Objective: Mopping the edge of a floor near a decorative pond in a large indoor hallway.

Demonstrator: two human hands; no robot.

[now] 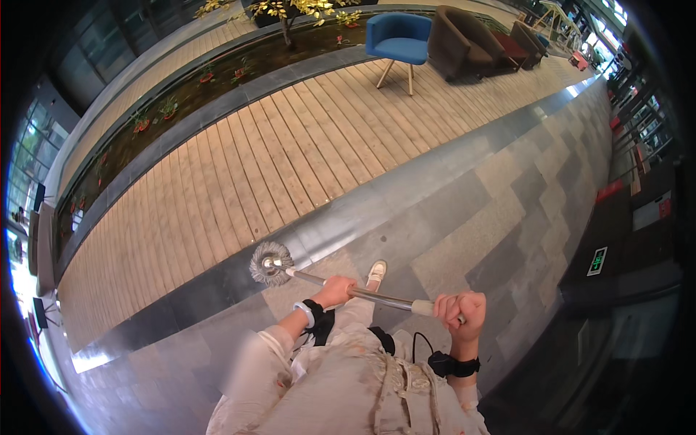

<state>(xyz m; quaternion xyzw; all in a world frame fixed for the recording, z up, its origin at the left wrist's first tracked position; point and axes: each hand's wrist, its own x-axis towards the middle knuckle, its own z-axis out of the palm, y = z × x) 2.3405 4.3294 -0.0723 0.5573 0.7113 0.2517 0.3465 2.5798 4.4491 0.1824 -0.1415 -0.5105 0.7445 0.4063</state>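
Note:
A round string mop [271, 263] with grey strands and a metal handle [383, 298] lies out in front of me, its head on the dark stone strip beside the wooden decking. Around the lower part of the handle my left hand [335, 291] is closed; a pale bangle and a black strap circle that wrist. My right hand [461, 312] grips the pale upper end of the handle, at the right, with a black strap on its wrist. One light-coloured shoe [377, 270] shows on the tiles just beyond the handle.
Wooden decking [283, 157] rises beyond the dark stone edging [217, 293]. A blue chair [399, 41] and a brown armchair [462, 43] stand on it, near a sunken planting bed [185, 89] with a small tree. A dark wall with a lit green sign [597, 261] is at the right.

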